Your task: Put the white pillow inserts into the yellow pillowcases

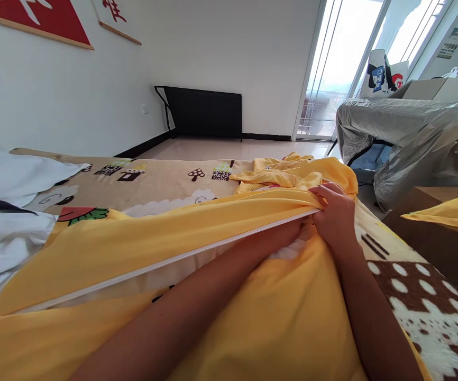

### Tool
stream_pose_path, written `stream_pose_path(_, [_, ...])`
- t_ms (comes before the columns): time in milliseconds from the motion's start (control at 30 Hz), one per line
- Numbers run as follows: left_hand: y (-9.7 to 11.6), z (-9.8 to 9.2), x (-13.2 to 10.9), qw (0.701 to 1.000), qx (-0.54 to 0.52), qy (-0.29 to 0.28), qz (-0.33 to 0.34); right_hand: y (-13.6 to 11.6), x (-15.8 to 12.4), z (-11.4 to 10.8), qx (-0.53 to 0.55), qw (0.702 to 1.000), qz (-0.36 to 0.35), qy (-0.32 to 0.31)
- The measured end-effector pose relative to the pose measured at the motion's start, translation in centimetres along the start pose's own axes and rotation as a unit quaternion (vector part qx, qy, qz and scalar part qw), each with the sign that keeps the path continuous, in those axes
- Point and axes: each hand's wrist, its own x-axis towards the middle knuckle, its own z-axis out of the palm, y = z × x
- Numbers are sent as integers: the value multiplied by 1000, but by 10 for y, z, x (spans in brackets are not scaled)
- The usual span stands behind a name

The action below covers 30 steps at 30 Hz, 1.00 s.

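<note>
A yellow duvet cover [260,307] is spread across the bed, with a long opening edged by a white zipper strip [197,253]. My left forearm reaches through this opening. My left hand [294,233] is mostly hidden in the folds at the opening's right end, so its fingers do not show. Closed around the bunched yellow fabric at that same end is my right hand [335,211]. A bit of white cloth [288,250] shows below my left wrist. Farther off, more of the yellow fabric lies crumpled beyond my right hand.
A patterned beige blanket [161,177] covers the bed beneath. White bedding [10,233] lies at left. To the right are a cardboard box [423,238], a piece of yellow fabric [451,211] and furniture under silver sheeting [403,127]. A black panel [209,114] leans by the far wall.
</note>
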Motion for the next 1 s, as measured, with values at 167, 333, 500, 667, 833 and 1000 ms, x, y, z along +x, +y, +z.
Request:
stream_pose_path(167, [10, -10, -8, 995, 70, -11, 65, 0, 0, 1, 9, 1000, 13, -22])
stream_pose_path(333, [33, -25, -17, 996, 14, -64, 59, 1, 0, 3, -5, 999, 30, -38])
stream_pose_path(500, [56, -36, -31, 992, -45, -95, 67, -8, -1, -7, 12, 999, 24, -24])
stream_pose_path(667, [60, -36, -31, 995, 4, -38, 90, -17, -4, -15, 27, 999, 27, 14])
stream_pose_path(833, [52, -30, -26, 993, 41, 20, 110, -13, -3, -9, 67, 997, 10, 30])
stream_pose_path(1000, [44, -23, -21, 995, 20, 31, 97, -11, -3, -8, 67, 996, -29, 46])
